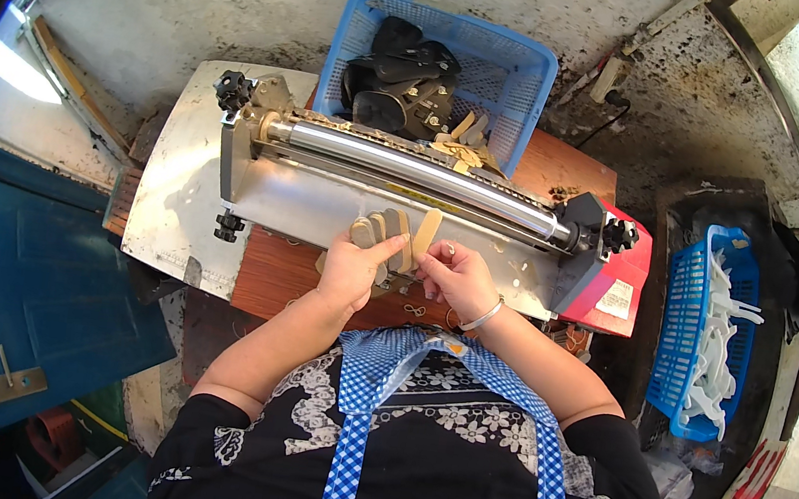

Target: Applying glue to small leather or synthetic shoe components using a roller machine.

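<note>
The left hand (pixel 352 268) has its grip closed on a fan of flat tan insole-shaped pieces (pixel 384 232), and the right hand (pixel 452 275) pinches one long tan piece (pixel 426 233) between thumb and fingers. Both sit on the feed plate of the grey roller machine (pixel 409 175) on the wooden table (pixel 270 278). The long piece stands just right of the fan, its long axis pointing away from the person toward the shiny steel roller; the right hand is nearer it.
</note>
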A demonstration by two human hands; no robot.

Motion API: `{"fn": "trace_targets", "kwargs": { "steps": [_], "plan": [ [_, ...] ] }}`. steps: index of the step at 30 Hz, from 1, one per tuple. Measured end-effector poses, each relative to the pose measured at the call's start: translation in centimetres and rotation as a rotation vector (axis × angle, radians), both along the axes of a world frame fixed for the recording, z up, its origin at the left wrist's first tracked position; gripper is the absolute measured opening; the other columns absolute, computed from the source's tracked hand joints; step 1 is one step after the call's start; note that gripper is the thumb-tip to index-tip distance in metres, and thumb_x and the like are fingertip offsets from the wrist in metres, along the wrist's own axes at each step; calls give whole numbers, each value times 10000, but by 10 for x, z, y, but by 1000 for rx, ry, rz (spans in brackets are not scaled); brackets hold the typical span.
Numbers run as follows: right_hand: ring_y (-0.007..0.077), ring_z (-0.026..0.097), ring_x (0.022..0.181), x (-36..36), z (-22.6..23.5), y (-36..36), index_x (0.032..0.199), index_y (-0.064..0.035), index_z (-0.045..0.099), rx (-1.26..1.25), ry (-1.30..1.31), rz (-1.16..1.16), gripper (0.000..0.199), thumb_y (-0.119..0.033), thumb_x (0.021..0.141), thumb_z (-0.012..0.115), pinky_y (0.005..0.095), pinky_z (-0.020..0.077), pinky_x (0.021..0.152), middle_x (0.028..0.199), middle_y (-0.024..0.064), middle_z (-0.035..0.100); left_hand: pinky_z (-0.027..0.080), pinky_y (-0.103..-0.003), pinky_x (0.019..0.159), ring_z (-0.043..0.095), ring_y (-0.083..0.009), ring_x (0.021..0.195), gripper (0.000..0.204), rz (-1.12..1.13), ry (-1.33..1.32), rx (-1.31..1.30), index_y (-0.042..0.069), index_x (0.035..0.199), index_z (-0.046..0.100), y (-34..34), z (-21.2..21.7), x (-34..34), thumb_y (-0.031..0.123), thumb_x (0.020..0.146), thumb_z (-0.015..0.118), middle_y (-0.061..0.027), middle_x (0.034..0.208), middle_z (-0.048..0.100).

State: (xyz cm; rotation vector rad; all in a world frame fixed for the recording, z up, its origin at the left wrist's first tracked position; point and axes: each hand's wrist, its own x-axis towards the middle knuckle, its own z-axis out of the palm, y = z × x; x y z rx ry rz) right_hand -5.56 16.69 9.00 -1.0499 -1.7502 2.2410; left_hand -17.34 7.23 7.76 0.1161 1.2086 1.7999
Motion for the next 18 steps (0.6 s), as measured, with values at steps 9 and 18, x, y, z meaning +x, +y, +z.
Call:
{"fn": "trace_targets", "kwargs": {
  "steps": [9, 18],
  "plan": [
    [76, 461, 409, -1, -9, 28, 744, -42, 497, -283, -65, -323, 199, -226, 818, 510, 174, 340, 347, 605, 29, 538, 470, -243, 613, 558, -130, 693, 188, 52, 69, -19, -21, 882, 551, 0, 1, -3, -5, 707, 620, -62, 807, 575],
    [53, 487, 464, 1, 1, 3, 730, -28, 532, 465, -65, 52, 154, -164, 803, 536, 178, 361, 391, 596, 7, 535, 472, -245, 614, 563, -135, 688, 197, 11, 78, -50, -24, 874, 544, 0, 0, -1, -2, 698, 629, -71, 796, 575]
  ]
}}
